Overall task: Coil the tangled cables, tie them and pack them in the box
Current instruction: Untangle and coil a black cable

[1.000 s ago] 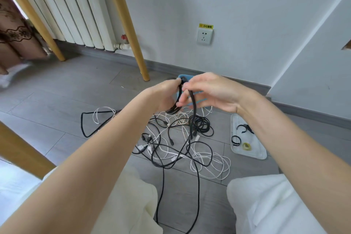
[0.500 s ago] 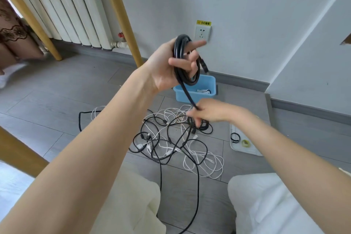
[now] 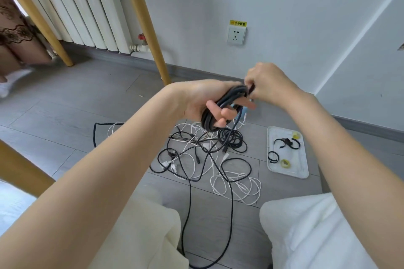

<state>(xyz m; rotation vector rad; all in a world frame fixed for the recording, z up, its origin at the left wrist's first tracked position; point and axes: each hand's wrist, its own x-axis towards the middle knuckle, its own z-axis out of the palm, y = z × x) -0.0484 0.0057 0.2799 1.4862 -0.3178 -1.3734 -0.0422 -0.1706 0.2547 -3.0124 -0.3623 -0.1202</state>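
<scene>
My left hand (image 3: pixel 205 100) grips a coil of black cable (image 3: pixel 227 102), held above the floor with its loops running across my palm. My right hand (image 3: pixel 269 83) pinches the same cable at the top of the coil, right beside my left fingers. The cable's loose end hangs down from the coil into a tangle of black and white cables (image 3: pixel 209 159) on the grey floor. The blue box (image 3: pixel 244 111) is almost wholly hidden behind my hands; only a sliver shows.
A white tray (image 3: pixel 303 172) with black ties and yellow tape rolls lies on the floor at the right. Wooden table legs (image 3: pixel 150 35) and a radiator stand at the back left. A wall socket (image 3: pixel 236 34) is behind. My knees fill the bottom.
My left hand has lowered and tipped the coil from upright to nearly flat. My right hand has risen from the floor tangle, bringing another length of cable up to the coil.
</scene>
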